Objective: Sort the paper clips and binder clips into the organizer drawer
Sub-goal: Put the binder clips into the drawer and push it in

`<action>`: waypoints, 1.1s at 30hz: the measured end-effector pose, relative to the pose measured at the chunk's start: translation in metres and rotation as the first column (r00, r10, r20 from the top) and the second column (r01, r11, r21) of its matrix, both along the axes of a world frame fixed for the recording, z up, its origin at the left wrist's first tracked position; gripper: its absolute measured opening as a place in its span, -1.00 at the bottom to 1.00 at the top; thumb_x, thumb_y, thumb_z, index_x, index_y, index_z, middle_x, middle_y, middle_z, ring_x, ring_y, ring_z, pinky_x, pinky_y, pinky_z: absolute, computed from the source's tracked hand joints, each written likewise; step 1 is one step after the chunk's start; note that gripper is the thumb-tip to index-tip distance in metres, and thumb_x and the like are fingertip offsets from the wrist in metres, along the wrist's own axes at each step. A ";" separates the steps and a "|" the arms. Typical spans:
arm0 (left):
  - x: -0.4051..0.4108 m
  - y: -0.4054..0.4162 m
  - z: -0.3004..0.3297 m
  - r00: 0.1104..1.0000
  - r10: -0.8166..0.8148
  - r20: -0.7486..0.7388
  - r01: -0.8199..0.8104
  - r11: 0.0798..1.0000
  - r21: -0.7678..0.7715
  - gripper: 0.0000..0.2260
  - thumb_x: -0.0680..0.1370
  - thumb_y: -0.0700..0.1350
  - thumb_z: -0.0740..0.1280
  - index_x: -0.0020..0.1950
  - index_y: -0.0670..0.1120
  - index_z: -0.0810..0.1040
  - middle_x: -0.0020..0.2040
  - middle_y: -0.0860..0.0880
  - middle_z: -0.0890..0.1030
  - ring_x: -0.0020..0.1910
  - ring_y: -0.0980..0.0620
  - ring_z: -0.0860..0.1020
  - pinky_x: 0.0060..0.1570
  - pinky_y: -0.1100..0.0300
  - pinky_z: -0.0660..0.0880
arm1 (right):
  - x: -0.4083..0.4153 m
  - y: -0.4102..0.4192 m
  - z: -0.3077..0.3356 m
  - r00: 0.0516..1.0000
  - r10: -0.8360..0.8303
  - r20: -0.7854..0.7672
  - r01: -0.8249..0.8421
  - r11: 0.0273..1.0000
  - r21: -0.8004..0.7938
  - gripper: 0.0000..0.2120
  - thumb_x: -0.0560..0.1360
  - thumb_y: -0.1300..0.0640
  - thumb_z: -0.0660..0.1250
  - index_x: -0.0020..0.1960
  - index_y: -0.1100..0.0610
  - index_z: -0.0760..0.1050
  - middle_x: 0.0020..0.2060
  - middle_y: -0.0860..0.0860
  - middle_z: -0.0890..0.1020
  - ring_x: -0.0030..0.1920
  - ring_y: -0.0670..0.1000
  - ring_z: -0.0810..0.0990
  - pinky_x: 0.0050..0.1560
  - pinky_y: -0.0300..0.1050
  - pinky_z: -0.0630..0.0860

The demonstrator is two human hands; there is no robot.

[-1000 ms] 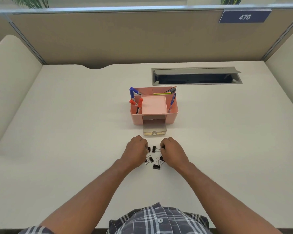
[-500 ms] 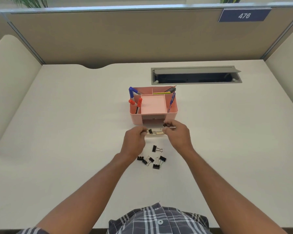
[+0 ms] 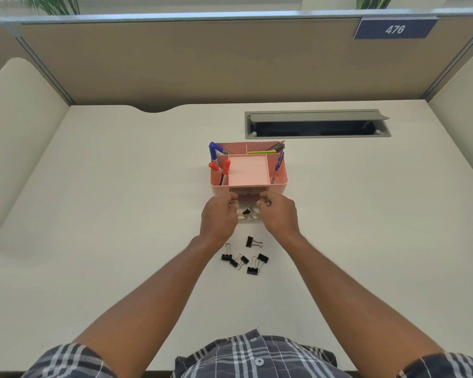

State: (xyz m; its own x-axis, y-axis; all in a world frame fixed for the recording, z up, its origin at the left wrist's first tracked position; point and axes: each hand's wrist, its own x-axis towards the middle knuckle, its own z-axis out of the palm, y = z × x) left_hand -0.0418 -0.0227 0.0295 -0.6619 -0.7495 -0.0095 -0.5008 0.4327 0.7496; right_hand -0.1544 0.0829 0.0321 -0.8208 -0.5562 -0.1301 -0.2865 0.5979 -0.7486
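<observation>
One binder clip in open drawer — pens in organizer.

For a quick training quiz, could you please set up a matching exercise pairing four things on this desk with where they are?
1. loose binder clips
2. red-capped markers
3. drawer
4. cable tray

A. left compartment of the organizer
B. between both hands
C. desk, between the forearms
D. behind the organizer, recessed in the desk

Pairs: 1-C, 2-A, 3-B, 4-D
</observation>
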 end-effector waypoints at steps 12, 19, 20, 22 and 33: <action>0.066 0.036 -0.031 0.861 -0.011 0.508 0.055 0.996 -0.072 -0.64 0.46 0.17 0.36 0.00 -0.12 0.54 -0.05 -0.07 0.55 -0.04 -0.11 0.54 -0.08 0.07 0.50 | 0.049 0.048 -0.041 0.882 0.444 -0.159 -0.371 0.861 0.348 -0.72 0.54 0.03 0.30 0.20 0.10 0.54 0.10 0.04 0.52 0.15 0.11 0.45 0.08 0.01 0.49; 0.054 0.040 -0.031 0.865 -0.063 0.498 0.152 0.978 -0.140 -0.86 0.51 -0.15 0.23 -0.08 -0.17 0.54 -0.04 -0.13 0.54 -0.04 -0.14 0.50 -0.11 0.05 0.44 | 0.051 0.043 -0.043 0.870 0.443 -0.219 -0.356 0.869 0.343 -0.79 0.55 0.13 0.25 0.13 0.14 0.54 0.04 0.04 0.50 0.09 0.09 0.45 -0.01 -0.04 0.48; 0.054 0.039 -0.032 0.869 -0.070 0.490 0.166 0.974 -0.155 -0.86 0.52 -0.16 0.21 -0.06 -0.17 0.53 -0.03 -0.13 0.54 -0.04 -0.13 0.49 -0.09 0.06 0.43 | 0.050 0.044 -0.043 0.872 0.438 -0.220 -0.353 0.873 0.338 -0.80 0.54 0.13 0.25 0.13 0.14 0.54 0.04 0.05 0.51 0.09 0.09 0.45 0.00 -0.04 0.48; 0.055 0.037 -0.036 0.874 -0.087 0.478 0.200 0.961 -0.191 -0.86 0.54 -0.20 0.18 -0.01 -0.16 0.52 -0.01 -0.11 0.54 -0.03 -0.11 0.48 -0.07 0.12 0.38 | 0.047 0.045 -0.044 0.879 0.424 -0.217 -0.345 0.881 0.324 -0.80 0.54 0.14 0.24 0.12 0.15 0.55 0.03 0.05 0.52 0.09 0.09 0.45 0.01 -0.06 0.47; 0.072 0.035 -0.047 0.958 -0.061 0.282 0.116 0.976 -0.182 -0.70 0.48 -0.07 0.39 0.16 -0.15 0.53 0.04 -0.08 0.51 0.06 -0.08 0.43 0.08 0.11 0.41 | 0.043 0.049 -0.044 0.904 0.377 -0.201 -0.317 0.908 0.274 -0.83 0.53 0.15 0.27 0.08 0.16 0.55 0.00 0.06 0.52 0.06 0.07 0.45 -0.01 -0.11 0.45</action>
State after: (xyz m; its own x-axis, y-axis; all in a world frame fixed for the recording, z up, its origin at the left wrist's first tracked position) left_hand 0.0304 0.0121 -0.0173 -0.7183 -0.6933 -0.0592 -0.6271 0.6082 0.4866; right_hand -0.1118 0.1314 -0.0117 -0.6029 -0.7902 -0.1097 -0.6625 0.5725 -0.4830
